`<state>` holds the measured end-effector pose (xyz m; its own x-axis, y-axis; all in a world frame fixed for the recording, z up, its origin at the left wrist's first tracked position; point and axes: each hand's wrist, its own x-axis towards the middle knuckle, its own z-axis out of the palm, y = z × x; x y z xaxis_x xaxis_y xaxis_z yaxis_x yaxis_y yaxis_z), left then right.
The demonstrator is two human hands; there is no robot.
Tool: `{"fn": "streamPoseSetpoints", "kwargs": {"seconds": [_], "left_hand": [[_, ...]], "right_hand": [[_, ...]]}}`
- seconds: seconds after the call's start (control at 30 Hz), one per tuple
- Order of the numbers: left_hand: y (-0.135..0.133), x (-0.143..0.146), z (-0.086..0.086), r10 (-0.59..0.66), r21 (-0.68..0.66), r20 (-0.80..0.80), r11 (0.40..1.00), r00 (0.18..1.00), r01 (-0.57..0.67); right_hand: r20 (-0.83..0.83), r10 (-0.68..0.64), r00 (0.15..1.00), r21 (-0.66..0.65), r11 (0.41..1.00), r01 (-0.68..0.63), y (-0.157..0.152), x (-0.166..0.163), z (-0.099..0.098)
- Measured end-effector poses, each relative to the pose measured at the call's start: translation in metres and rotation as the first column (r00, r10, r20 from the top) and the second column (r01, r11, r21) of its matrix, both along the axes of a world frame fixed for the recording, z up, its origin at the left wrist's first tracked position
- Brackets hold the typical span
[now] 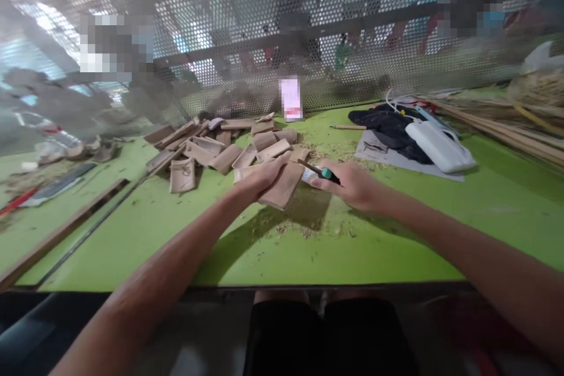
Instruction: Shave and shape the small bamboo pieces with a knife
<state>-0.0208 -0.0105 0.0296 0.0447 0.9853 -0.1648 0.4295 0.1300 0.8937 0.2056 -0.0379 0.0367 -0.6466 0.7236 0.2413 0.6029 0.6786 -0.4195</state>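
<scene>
My left hand (267, 174) grips a flat, pale brown piece of wood (283, 189), tilted above the green table. In my right hand (351, 181) is a tool with a green and black handle (329, 174); its thin dark blade (305, 163) meets the far right edge of the piece. Whether it is a knife or a file I cannot tell. Behind my left hand lies a heap of similar curved wooden pieces (226, 158). Light shavings (282, 229) are scattered on the table below my hands.
On the green table (145, 247), a long wooden strip (66, 232) and a thin dark rod lie left. Right are a black cloth (388, 129), a white plastic container (440, 145) and long wooden strips (506, 126). A perforated metal screen (247, 70) stands along the back.
</scene>
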Motion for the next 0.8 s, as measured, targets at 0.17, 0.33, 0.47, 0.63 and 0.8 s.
{"fn": "streamPoseSetpoints", "kwargs": {"seconds": [0.17,0.33,0.47,0.63,0.8], "left_hand": [[0.004,-0.015,0.013,-0.3,0.073,-0.243,0.943,0.922,0.326],[-0.011,-0.025,0.025,-0.327,0.113,-0.021,0.938,0.945,0.327],[-0.019,-0.032,0.042,-0.377,0.192,0.102,0.915,0.92,0.354],[-0.021,-0.027,0.037,-0.496,0.302,0.315,0.86,0.809,0.411],[-0.031,-0.022,0.017,-0.506,0.304,0.504,0.862,0.7,0.405]], "right_hand": [[0.157,-0.007,0.988,-0.075,0.997,0.019,-0.003,0.008,0.013],[0.146,0.068,0.987,-0.16,0.986,-0.044,-0.01,0.02,0.019],[0.131,0.147,0.98,-0.178,0.976,-0.123,-0.009,0.031,0.025],[0.072,0.054,0.996,-0.085,0.995,-0.048,-0.027,0.036,0.028],[-0.122,-0.09,0.988,0.018,0.996,0.093,-0.044,0.033,0.027]]}}
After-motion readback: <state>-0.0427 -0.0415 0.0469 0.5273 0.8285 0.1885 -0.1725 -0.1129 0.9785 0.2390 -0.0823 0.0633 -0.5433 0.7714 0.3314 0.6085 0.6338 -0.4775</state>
